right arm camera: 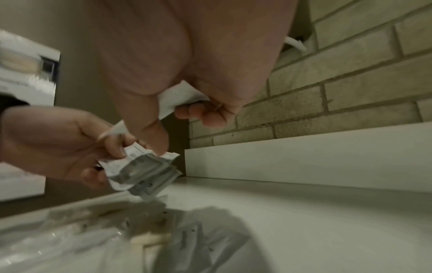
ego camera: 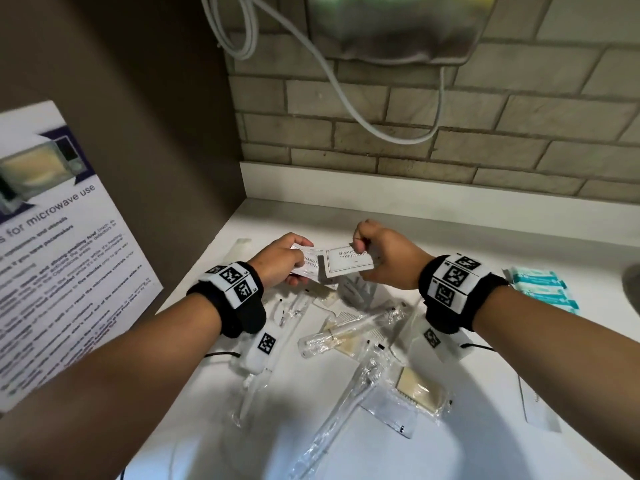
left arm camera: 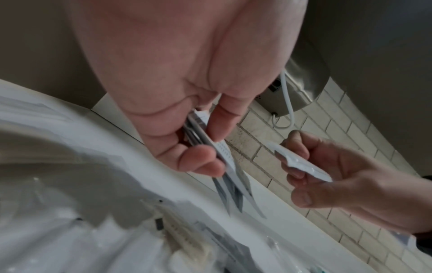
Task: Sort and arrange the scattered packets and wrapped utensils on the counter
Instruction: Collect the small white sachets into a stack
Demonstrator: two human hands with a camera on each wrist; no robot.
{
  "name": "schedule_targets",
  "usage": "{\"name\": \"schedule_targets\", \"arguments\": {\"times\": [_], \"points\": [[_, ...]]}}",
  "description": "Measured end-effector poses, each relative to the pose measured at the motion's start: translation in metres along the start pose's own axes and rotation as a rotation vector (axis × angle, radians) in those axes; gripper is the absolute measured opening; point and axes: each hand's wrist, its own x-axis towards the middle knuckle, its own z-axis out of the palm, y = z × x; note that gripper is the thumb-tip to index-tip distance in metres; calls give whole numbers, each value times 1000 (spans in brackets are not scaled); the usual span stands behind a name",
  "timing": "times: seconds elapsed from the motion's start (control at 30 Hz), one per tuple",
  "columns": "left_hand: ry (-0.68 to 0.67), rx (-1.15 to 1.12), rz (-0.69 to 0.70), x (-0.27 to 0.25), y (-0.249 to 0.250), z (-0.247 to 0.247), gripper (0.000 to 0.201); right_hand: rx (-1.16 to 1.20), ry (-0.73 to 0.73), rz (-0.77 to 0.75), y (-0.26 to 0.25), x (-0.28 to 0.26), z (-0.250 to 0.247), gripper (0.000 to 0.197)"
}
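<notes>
My left hand (ego camera: 298, 262) grips a small stack of white shampoo packets (ego camera: 310, 268) above the white counter (ego camera: 467, 244); the left wrist view shows the stack (left arm camera: 222, 153) edge-on between thumb and fingers. Just right of it, my right hand (ego camera: 363, 256) pinches a single white shampoo-and-conditioner packet (ego camera: 349, 264), whose left edge overlaps the stack. In the right wrist view that packet (right arm camera: 180, 97) sits under my thumb, with the stack (right arm camera: 140, 170) lower left. Clear-wrapped toothbrushes (ego camera: 346, 332), combs (ego camera: 419, 389) and other wrapped items lie scattered below both hands.
Teal packets (ego camera: 542, 289) lie piled at the counter's right. A microwave-use poster (ego camera: 52, 244) hangs on the left wall. A white cable (ego camera: 346, 84) droops from a metal appliance (ego camera: 391, 26) on the brick-tile wall. A flat white sachet (ego camera: 536, 403) lies front right.
</notes>
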Motion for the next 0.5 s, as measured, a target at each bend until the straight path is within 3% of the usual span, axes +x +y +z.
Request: {"name": "schedule_targets", "arguments": {"times": [0.4, 0.5], "points": [[-36, -361, 23, -30, 9, 26, 28, 97, 71, 91, -26, -19, -1, 28], [-130, -447, -20, -33, 17, 33, 38, 46, 56, 95, -27, -28, -2, 30]]}}
